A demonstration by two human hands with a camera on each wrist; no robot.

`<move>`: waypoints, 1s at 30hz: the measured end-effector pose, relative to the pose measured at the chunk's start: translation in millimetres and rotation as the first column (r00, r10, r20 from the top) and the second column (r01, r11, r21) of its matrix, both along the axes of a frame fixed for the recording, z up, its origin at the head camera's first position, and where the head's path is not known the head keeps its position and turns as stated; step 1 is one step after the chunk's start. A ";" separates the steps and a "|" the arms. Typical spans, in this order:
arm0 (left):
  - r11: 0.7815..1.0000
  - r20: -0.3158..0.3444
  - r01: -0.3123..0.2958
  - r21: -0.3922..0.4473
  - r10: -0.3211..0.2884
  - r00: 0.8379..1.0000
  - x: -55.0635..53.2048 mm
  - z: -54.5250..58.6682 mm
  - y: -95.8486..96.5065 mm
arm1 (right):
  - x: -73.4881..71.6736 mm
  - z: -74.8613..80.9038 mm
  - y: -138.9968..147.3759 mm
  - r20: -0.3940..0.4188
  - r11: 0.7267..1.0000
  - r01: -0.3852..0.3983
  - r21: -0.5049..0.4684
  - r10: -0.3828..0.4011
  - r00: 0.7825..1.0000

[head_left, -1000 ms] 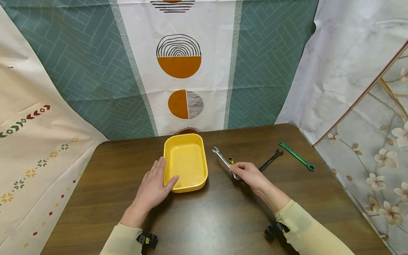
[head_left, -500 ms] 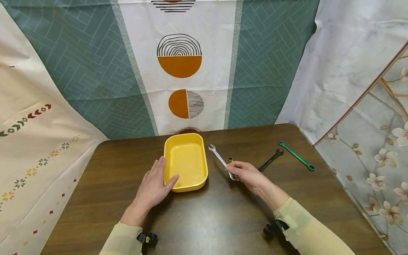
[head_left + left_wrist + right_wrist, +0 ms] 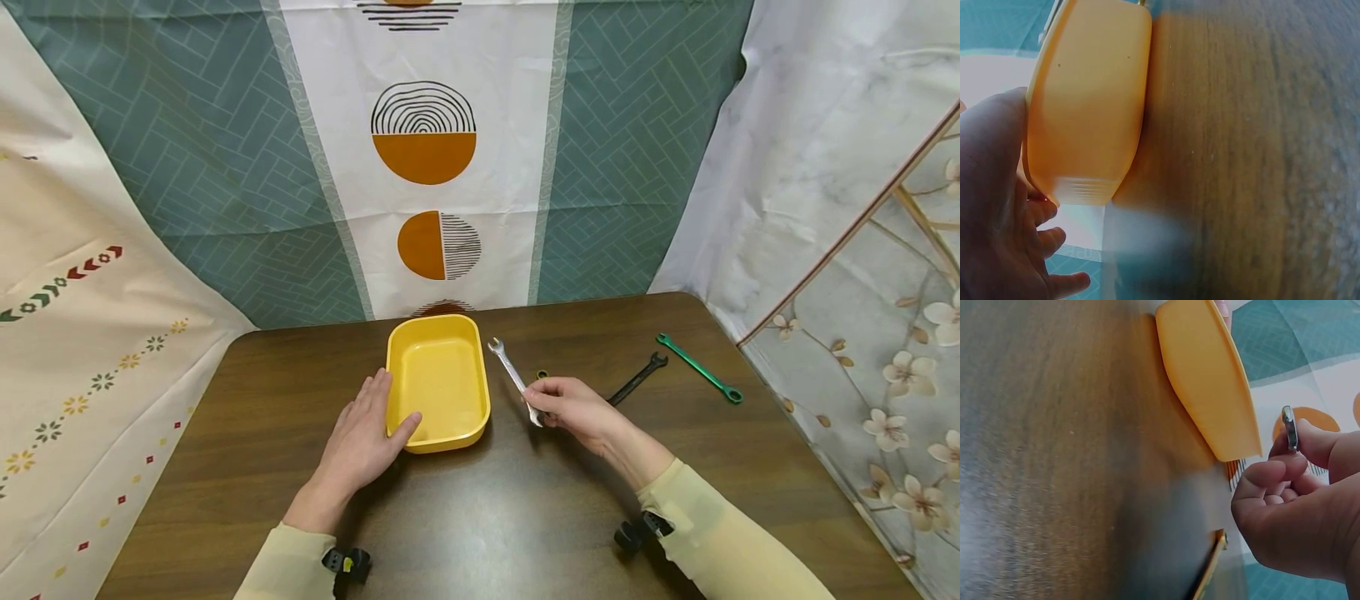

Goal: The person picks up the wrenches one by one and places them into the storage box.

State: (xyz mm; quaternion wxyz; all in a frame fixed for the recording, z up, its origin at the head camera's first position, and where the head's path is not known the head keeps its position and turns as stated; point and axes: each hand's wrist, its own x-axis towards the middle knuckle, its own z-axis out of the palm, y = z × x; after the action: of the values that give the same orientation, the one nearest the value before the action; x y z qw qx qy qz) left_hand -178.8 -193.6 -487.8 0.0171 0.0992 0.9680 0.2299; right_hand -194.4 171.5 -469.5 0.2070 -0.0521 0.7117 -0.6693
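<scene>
A silver wrench is pinched between the thumb and fingers of my right hand, above the table just right of the yellow tray. Its open-ended jaw points away from me, toward the tray's far right side. In the right wrist view the wrench shows end-on over the curled fingers. My left hand rests along the tray's left side with straight fingers, the thumb reaching over the rim. No tool lies in the tray.
Behind my right hand lies a gold-coloured wrench, mostly hidden. A black wrench and a green wrench lie to the right on the brown table. Patterned cloths hang behind and beside the table.
My right hand has moved left with the silver wrench, bringing it closer to the tray. The left hand and tray have stayed in place.
</scene>
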 end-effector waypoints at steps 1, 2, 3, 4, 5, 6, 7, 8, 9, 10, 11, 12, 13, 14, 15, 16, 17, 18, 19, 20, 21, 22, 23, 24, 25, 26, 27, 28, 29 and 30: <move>1.000 0.000 0.000 0.000 0.000 1.000 0.1 0.2 0.0 | -0.7 1.2 -1.2 -0.006 1.000 -0.001 0.012 0.001 1.000; 1.000 0.000 0.000 -0.002 0.000 1.000 0.2 0.4 -0.1 | -1.4 2.7 -2.6 -0.011 1.000 -0.002 0.022 0.002 1.000; 1.000 0.001 0.001 -0.003 -0.001 1.000 0.3 0.5 -0.2 | -2.3 4.1 -3.8 -0.020 0.999 -0.003 0.037 0.004 1.000; 1.000 0.000 0.001 -0.004 -0.001 1.000 0.3 0.7 -0.3 | -3.3 5.4 -5.1 -0.031 0.999 -0.007 0.053 0.008 0.999; 1.000 0.001 0.001 -0.004 -0.001 1.000 0.3 0.9 -0.4 | -4.3 6.8 -6.5 -0.035 0.998 -0.005 0.065 0.007 0.999; 1.000 0.001 0.002 -0.006 -0.002 1.000 0.3 1.2 -0.5 | -5.2 8.3 -7.8 -0.039 0.997 -0.003 0.079 0.007 0.999; 1.000 0.003 0.002 -0.006 -0.002 1.000 0.3 1.5 -0.6 | -6.2 9.6 -9.1 -0.041 0.996 -0.002 0.089 0.006 0.999; 1.000 0.005 0.004 -0.006 -0.004 1.000 0.3 1.9 -0.7 | -7.1 10.9 -10.4 -0.046 0.995 -0.003 0.101 0.008 0.999; 1.000 0.007 0.005 -0.008 -0.005 1.000 0.4 2.3 -0.6 | -7.9 12.0 -11.8 -0.047 0.994 -0.003 0.110 0.009 0.999; 1.000 0.010 0.006 -0.008 -0.006 1.000 0.4 2.8 -0.7 | -8.6 13.3 -13.3 -0.050 0.993 -0.004 0.120 0.010 0.999; 1.000 0.013 0.008 -0.010 -0.008 1.000 0.5 3.4 -0.7 | -9.1 14.4 -14.6 -0.048 0.992 -0.002 0.128 0.008 0.999; 1.000 0.017 0.010 -0.012 -0.010 1.000 0.6 4.0 -0.7 | -9.6 15.5 -16.0 -0.050 0.991 -0.004 0.136 0.011 0.999; 1.000 0.021 0.012 -0.015 -0.011 1.000 0.6 4.6 -0.7 | -10.1 16.4 -17.5 -0.056 0.990 -0.007 0.141 0.015 0.998; 1.000 0.026 0.012 -0.019 -0.012 1.000 0.7 5.3 -0.7 | -10.4 17.4 -19.0 -0.061 0.989 -0.008 0.146 0.017 0.998; 1.000 0.030 0.012 -0.022 -0.012 0.999 0.8 6.0 -0.8 | -10.7 18.6 -20.5 -0.065 0.989 -0.009 0.148 0.019 0.998; 1.000 0.035 0.012 -0.024 -0.011 0.999 1.0 6.6 -0.9 | -10.9 19.8 -22.2 -0.072 0.989 -0.008 0.151 0.019 0.997; 1.000 0.039 0.011 -0.026 -0.010 0.999 1.1 7.2 -0.9 | -11.3 20.5 -23.7 -0.079 0.988 -0.010 0.152 0.022 0.997; 1.000 0.043 0.010 -0.028 -0.009 0.999 1.2 7.8 -0.7 | -11.5 21.7 -25.5 -0.087 0.988 -0.011 0.154 0.025 0.996; 1.000 0.047 0.009 -0.028 -0.008 0.999 1.2 8.4 -0.4 | -11.9 22.7 -27.3 -0.093 0.988 -0.011 0.156 0.026 0.995; 0.999 0.049 0.009 -0.031 -0.007 0.999 1.3 8.7 -0.3 | -12.0 23.6 -29.1 -0.101 0.987 -0.014 0.159 0.030 0.994; 0.999 0.050 0.008 -0.032 -0.006 0.999 1.4 8.9 -0.3 | -12.3 24.8 -31.0 -0.106 0.987 -0.014 0.162 0.031 0.994; 0.999 0.050 0.008 -0.034 -0.006 0.999 1.3 8.9 -0.3 | -12.7 25.8 -32.9 -0.110 0.986 -0.015 0.166 0.034 0.993; 0.999 0.047 0.009 -0.035 -0.007 0.999 1.3 9.1 0.1 | -13.1 26.9 -34.9 -0.113 0.985 -0.017 0.169 0.037 0.993; 0.999 0.044 0.011 -0.037 -0.009 0.999 1.2 9.0 0.3 | -13.4 27.9 -36.8 -0.111 0.985 -0.018 0.172 0.038 0.993; 0.999 0.041 0.011 -0.039 -0.009 0.999 1.3 8.9 0.4 | -13.9 28.6 -38.5 -0.113 0.984 -0.021 0.174 0.041 0.993; 0.999 0.035 0.012 -0.040 -0.010 0.999 1.4 8.9 0.4 | -14.2 29.4 -40.2 -0.115 0.984 -0.023 0.178 0.044 0.992; 0.999 0.032 0.013 -0.041 -0.012 0.999 1.3 8.9 0.7 | -14.7 30.4 -41.9 -0.113 0.983 -0.025 0.181 0.046 0.993; 0.999 0.029 0.015 -0.043 -0.013 0.999 1.2 8.7 0.9 | -15.2 30.9 -43.6 -0.114 0.983 -0.030 0.182 0.051 0.992; 0.999 0.028 0.015 -0.044 -0.014 0.999 1.2 8.6 1.1 | -15.6 31.3 -45.1 -0.115 0.983 -0.034 0.183 0.055 0.992; 0.999 0.028 0.015 -0.046 -0.014 1.000 1.1 8.3 0.9 | -16.3 31.3 -46.6 -0.118 0.983 -0.037 0.183 0.059 0.991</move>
State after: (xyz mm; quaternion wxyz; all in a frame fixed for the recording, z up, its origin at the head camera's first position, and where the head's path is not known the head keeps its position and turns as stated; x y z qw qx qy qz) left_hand -177.7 -192.7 -479.5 0.0344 0.1026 0.9719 0.2088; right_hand -210.8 124.9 -438.2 0.1828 -0.0914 0.7792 -0.5926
